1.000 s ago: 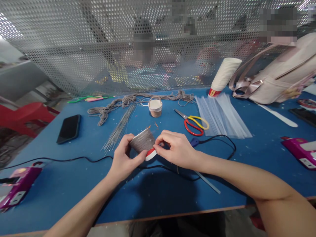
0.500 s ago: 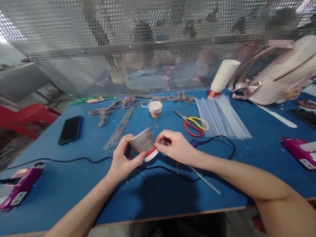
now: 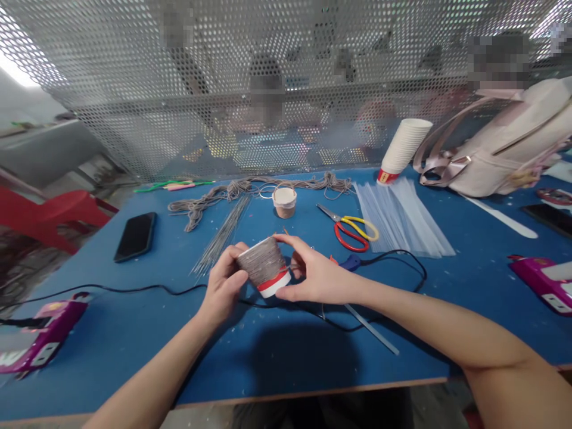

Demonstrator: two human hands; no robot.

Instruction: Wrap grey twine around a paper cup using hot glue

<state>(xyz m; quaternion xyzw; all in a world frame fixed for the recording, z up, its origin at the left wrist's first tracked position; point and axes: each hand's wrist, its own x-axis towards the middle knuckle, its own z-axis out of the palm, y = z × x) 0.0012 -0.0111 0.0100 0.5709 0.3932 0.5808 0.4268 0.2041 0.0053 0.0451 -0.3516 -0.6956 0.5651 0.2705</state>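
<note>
A: Item in hand, and its place?
B: One paper cup (image 3: 263,268), wound with grey cord, red and white at the base; tilted, at mid-frame above the blue table (image 3: 116,339).

A: Fingers?
B: Left hand (image 3: 222,283): thumb and fingers clamped on the cup's left side. Right hand (image 3: 315,275): forefinger at the cup's upper edge, thumb at its white base, the pair closed about it.

A: Edges?
B: Table's front edge along the bottom of the frame; perforated metal panel (image 3: 179,119) across the top.

A: Room for moving?
B: Blue surface spreads at lower left, between purple power strip (image 3: 42,342) and left forearm; more lies below the hands, shadowed. A black cable (image 3: 152,287) passes beneath the hands. Beyond them, a small covered cup (image 3: 285,204); right of centre, scissors (image 3: 351,229), blades apart from the right hand.
</note>
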